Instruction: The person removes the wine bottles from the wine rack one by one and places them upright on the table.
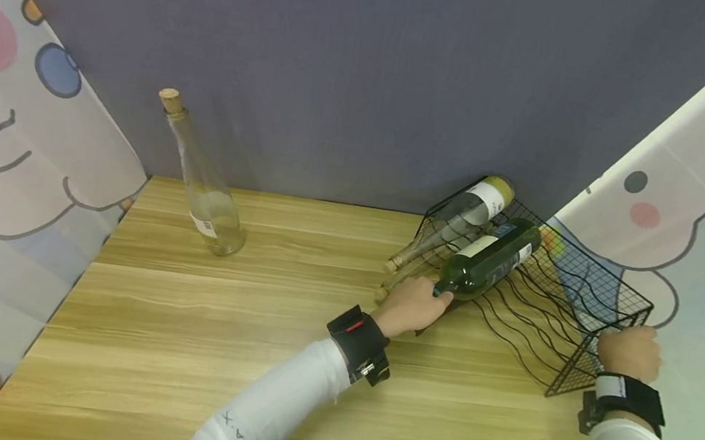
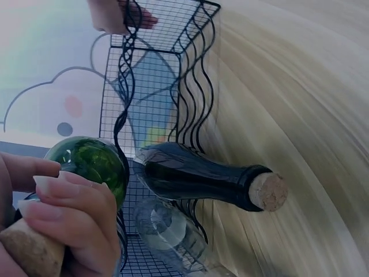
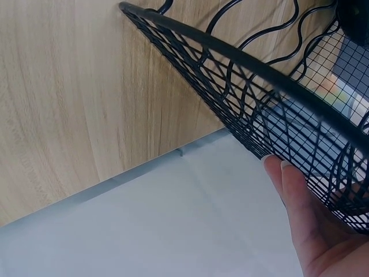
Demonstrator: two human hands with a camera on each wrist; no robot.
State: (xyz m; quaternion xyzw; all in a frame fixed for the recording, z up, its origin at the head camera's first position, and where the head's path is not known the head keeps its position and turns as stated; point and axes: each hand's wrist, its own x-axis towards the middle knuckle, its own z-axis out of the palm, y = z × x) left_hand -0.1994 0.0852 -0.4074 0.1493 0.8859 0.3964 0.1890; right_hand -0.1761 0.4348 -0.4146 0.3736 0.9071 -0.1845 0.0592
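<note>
My left hand grips the neck of a green wine bottle that lies on the upper wires of a black wire wine rack. In the left wrist view, the bottle's cork pokes out of the curled fingers. A dark corked bottle lies lower in the rack, beside a clear bottle. Another clear bottle, with a white label, lies at the rack's far end. At the near right end, my right hand holds the mesh end panel, its fingers against the mesh.
A clear bottle with a cork stands upright at the back left of the wooden table. Behind the table rises a grey wall panel. Cartoon-printed sheets flank both sides. The table edge runs close to the right hand.
</note>
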